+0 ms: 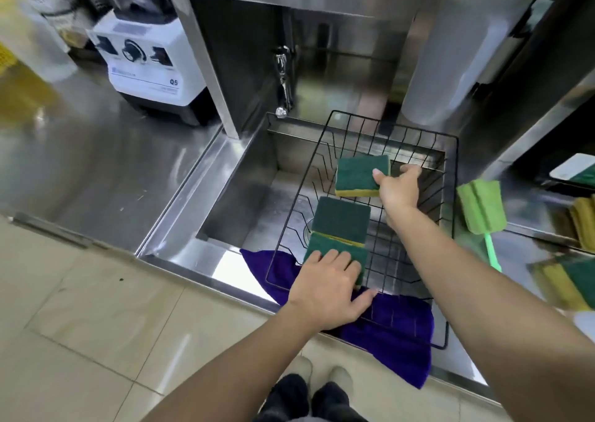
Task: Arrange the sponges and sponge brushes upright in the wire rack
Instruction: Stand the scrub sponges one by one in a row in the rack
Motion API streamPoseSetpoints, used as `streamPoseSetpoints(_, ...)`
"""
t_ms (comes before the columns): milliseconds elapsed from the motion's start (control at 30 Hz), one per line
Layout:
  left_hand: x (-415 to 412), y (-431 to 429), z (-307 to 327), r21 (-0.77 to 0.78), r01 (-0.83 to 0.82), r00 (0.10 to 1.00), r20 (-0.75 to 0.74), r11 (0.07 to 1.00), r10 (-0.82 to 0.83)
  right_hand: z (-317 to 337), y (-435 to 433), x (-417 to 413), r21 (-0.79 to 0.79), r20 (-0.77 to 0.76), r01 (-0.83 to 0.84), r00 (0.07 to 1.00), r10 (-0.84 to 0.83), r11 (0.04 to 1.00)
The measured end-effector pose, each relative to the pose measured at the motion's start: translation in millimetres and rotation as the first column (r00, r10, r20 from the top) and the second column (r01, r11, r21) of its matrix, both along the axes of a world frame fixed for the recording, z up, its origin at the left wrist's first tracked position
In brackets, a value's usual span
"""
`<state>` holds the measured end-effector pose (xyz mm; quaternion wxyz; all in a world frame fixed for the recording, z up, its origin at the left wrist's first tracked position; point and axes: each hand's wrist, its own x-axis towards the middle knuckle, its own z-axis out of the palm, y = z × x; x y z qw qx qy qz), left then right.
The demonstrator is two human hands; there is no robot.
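Observation:
A black wire rack (449,228) sits across the steel sink (244,196). My right hand (399,188) grips a green-and-yellow sponge (357,176), standing it on edge at the rack's far end. My left hand (325,289) rests on a second green sponge (338,252) at the rack's near left, fingers over its top. A third green sponge (343,218) stands just behind that one. A light green sponge brush (481,207) with a green handle lies on the counter to the right of the rack. More green-and-yellow sponges (573,283) are stacked at the right edge.
A purple cloth (396,331) hangs over the sink's front edge under the rack. A chrome tap (283,80) points down behind the sink. A white blender base (148,64) stands on the left counter. Yellow cloths (584,222) lie at far right.

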<state>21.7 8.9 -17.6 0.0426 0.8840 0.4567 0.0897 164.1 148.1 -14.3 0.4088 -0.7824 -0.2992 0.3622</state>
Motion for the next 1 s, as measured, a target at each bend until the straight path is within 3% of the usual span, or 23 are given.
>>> streamPoseSetpoints(167, 0.0, 0.8, 0.7, 0.000, 0.006, 1.000, -0.021, 1.000, -0.006, -15.8, -6.3, -6.6, -0.053, -0.040, -0.056, 0.998, 0.054, 0.997)
streamPoseSetpoints(267, 0.5, 1.1, 0.9, 0.002, 0.022, 0.999, -0.028, 1.000, -0.022, -19.6, -10.4, -10.8, -0.072, 0.046, -0.183, 0.981, 0.186, 0.981)
streamPoseSetpoints(400, 0.8, 1.2, 0.5, 0.001, 0.023, 0.999, -0.026, 1.000, -0.023, -18.1, -8.3, -7.9, -0.133, 0.167, -0.320, 0.926, 0.339, 0.938)
streamPoseSetpoints(767, 0.7, 1.0, -0.3, -0.021, 0.021, 1.000, -0.017, 1.000, -0.021, -3.6, -5.7, 14.5, -0.352, 0.173, -0.512, 0.787, 0.592, 0.784)
streamPoseSetpoints(833, 1.7, 1.8, -0.1, -0.026, 0.039, 0.999, -0.033, 0.999, -0.040, 1.2, -9.1, 18.7, -0.336, 0.193, -0.503, 0.790, 0.581, 0.796)
streamPoseSetpoints(1000, 12.1, -1.4, 2.4, -0.001, 0.093, 0.996, -0.015, 0.996, -0.093, 24.4, -29.0, 32.5, -0.127, 0.353, -0.462, 0.806, 0.475, 0.878)
